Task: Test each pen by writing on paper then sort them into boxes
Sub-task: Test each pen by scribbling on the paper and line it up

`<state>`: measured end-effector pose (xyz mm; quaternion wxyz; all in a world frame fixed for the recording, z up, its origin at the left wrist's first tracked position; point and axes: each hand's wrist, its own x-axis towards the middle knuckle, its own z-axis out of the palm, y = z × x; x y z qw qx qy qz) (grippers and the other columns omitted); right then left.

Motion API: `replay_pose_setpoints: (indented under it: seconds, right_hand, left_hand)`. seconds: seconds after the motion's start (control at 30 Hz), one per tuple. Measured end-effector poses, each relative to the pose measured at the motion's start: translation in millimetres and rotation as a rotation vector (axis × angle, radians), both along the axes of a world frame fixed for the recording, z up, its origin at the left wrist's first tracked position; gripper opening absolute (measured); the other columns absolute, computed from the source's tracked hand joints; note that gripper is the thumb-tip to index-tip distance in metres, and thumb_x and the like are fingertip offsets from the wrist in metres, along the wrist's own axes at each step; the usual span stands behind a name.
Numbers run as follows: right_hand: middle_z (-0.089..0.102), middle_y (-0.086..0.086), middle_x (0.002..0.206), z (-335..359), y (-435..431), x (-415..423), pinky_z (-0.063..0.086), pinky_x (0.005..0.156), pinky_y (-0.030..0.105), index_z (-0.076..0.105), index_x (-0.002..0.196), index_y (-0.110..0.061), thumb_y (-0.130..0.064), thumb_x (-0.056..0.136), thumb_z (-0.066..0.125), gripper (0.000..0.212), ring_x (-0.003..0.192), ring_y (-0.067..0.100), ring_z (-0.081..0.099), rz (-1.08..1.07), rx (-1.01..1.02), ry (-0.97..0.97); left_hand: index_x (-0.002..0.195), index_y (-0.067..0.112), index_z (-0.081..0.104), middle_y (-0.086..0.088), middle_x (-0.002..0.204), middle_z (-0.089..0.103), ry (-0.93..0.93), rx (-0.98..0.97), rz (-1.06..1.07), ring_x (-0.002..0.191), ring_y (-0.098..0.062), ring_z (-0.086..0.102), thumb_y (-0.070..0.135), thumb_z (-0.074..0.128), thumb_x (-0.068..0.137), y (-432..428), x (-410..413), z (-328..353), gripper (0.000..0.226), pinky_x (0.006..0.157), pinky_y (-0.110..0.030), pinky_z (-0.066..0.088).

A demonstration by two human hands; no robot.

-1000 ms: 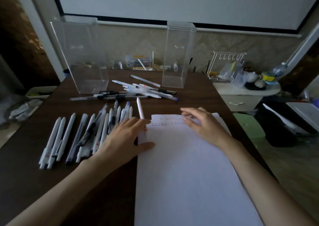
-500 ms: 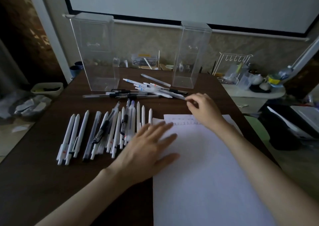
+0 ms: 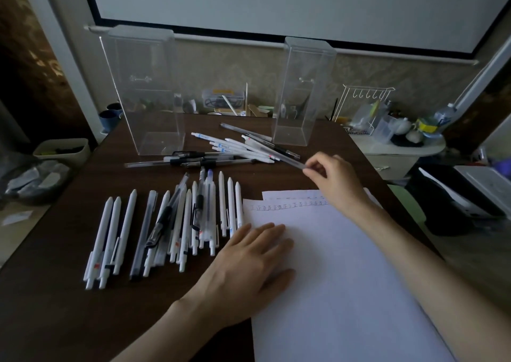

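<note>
Table (image 3: 55, 278): dark wood, filling the lower left and centre of the frame.
Pen row (image 3: 166, 229): many pens, mostly white and a few dark or clear, lying side by side left of centre, tips toward the top of the frame; some overlap in the middle.
Left box (image 3: 143, 90): tall, clear, upright at the upper left of the table.
Pen pile (image 3: 235, 149): loose heap of white, clear and black-grip pens at upper centre, between the two boxes and just above the row.
Left hand (image 3: 249, 267): palm down with fingers straight, holding nothing, flat on the paper's left edge just right of the row.
Paper (image 3: 345, 278): white sheets at lower right; a line of small written marks (image 3: 287, 205) runs near the top.
Right box (image 3: 301, 93): narrow, clear, upright right of the pile.
Clear pen (image 3: 290, 160): at the pile's right edge, slanting down to the right.
Right hand (image 3: 337, 179): above the paper's top edge, fingertips pinching the clear pen's right end.
</note>
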<state>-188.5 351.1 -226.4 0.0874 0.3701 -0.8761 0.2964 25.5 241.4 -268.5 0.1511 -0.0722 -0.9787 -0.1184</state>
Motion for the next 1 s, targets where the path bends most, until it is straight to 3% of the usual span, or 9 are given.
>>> replay_pose_setpoints:
  seconds: [0.07, 0.17, 0.23, 0.4, 0.47, 0.57, 0.63, 0.8, 1.0]
  right_hand:
    - [0.055, -0.010, 0.074, 5, 26, 13, 0.041, 0.073, 0.029, 0.066, 0.088, -0.010, -0.012, 0.086, 0.066, 0.003, 0.082, 0.018, 0.051, 0.089, 0.000, 0.012]
    - [0.061, -0.006, 0.076, 4, 60, 25, 0.035, 0.075, 0.013, 0.068, 0.082, -0.010, -0.008, 0.083, 0.069, 0.002, 0.083, 0.013, 0.047, 0.197, 0.013, 0.087]
    - [0.063, -0.005, 0.077, -2, 75, 28, 0.035, 0.077, 0.012, 0.069, 0.081, -0.010, -0.013, 0.082, 0.068, 0.004, 0.083, 0.010, 0.046, 0.240, -0.007, 0.123]
    - [0.061, -0.011, 0.080, -17, 84, 31, 0.039, 0.080, 0.015, 0.068, 0.083, -0.010, -0.018, 0.081, 0.065, 0.009, 0.085, 0.013, 0.051, 0.245, -0.162, 0.091]
    - [0.061, -0.015, 0.079, -16, 85, 34, 0.040, 0.080, 0.017, 0.066, 0.082, -0.016, -0.022, 0.079, 0.067, 0.007, 0.085, 0.012, 0.055, 0.205, -0.281, -0.091]
    - [0.064, -0.007, 0.070, -5, 84, 47, 0.045, 0.072, 0.015, 0.061, 0.081, -0.016, -0.013, 0.074, 0.065, 0.009, 0.072, 0.007, 0.058, 0.266, -0.613, -0.620]
    - [0.062, -0.001, 0.063, -1, 84, 53, 0.046, 0.068, 0.017, 0.056, 0.082, -0.012, -0.009, 0.074, 0.061, 0.010, 0.065, 0.009, 0.058, 0.356, -0.704, -0.818]
    - [0.067, -0.001, 0.073, -2, 80, 63, 0.049, 0.071, 0.017, 0.060, 0.086, -0.011, -0.012, 0.078, 0.063, 0.008, 0.074, 0.011, 0.065, 0.471, -0.458, -0.898]
    - [0.065, -0.004, 0.077, -5, 80, 61, 0.048, 0.073, 0.018, 0.061, 0.085, -0.012, -0.011, 0.083, 0.060, 0.002, 0.077, 0.011, 0.064, 0.495, -0.453, -0.923]
  left_hand:
    - [0.131, 0.019, 0.048, -0.006, 0.140, 0.045, 0.102, 0.012, 0.017, 0.130, -0.022, 0.040, 0.042, 0.039, 0.094, 1, -2, 3, 0.044, 0.107, -0.044, 0.034]
    - [0.132, 0.015, 0.042, -0.011, 0.137, 0.045, 0.237, 0.016, 0.139, 0.126, -0.024, 0.041, 0.038, 0.042, 0.093, -1, -8, 13, 0.046, 0.104, -0.042, 0.036]
    - [0.130, 0.012, 0.045, -0.012, 0.130, 0.050, 0.268, -0.055, 0.240, 0.121, -0.027, 0.046, 0.039, 0.044, 0.091, -3, -19, 17, 0.047, 0.100, -0.043, 0.038]
    - [0.089, 0.014, 0.064, -0.001, 0.081, 0.061, 0.256, -0.045, 0.324, 0.077, -0.026, 0.055, 0.038, 0.040, 0.091, -4, -43, 14, 0.034, 0.072, -0.034, 0.032]
    - [0.086, 0.012, 0.063, -0.003, 0.078, 0.058, 0.265, -0.052, 0.285, 0.073, -0.026, 0.052, 0.034, 0.039, 0.093, -4, -45, 12, 0.033, 0.066, -0.034, 0.032]
    - [0.106, 0.004, 0.058, -0.010, 0.087, 0.056, 0.229, -0.056, 0.160, 0.075, -0.029, 0.054, 0.020, 0.039, 0.094, 3, -46, 8, 0.027, 0.068, -0.039, 0.043]
    - [0.112, 0.004, 0.050, -0.010, 0.091, 0.055, 0.142, 0.026, 0.093, 0.076, -0.030, 0.057, 0.015, 0.038, 0.094, 13, -47, 9, 0.024, 0.067, -0.037, 0.046]
    - [0.085, 0.008, 0.052, -0.005, 0.071, 0.056, 0.096, 0.118, 0.000, 0.055, -0.026, 0.054, 0.029, 0.030, 0.095, 32, -50, 21, 0.032, 0.051, -0.027, 0.030]
    - [0.091, 0.017, 0.052, 0.000, 0.068, 0.058, 0.065, 0.203, 0.011, 0.052, -0.029, 0.052, 0.045, 0.023, 0.094, 36, -45, 19, 0.040, 0.041, -0.030, 0.035]
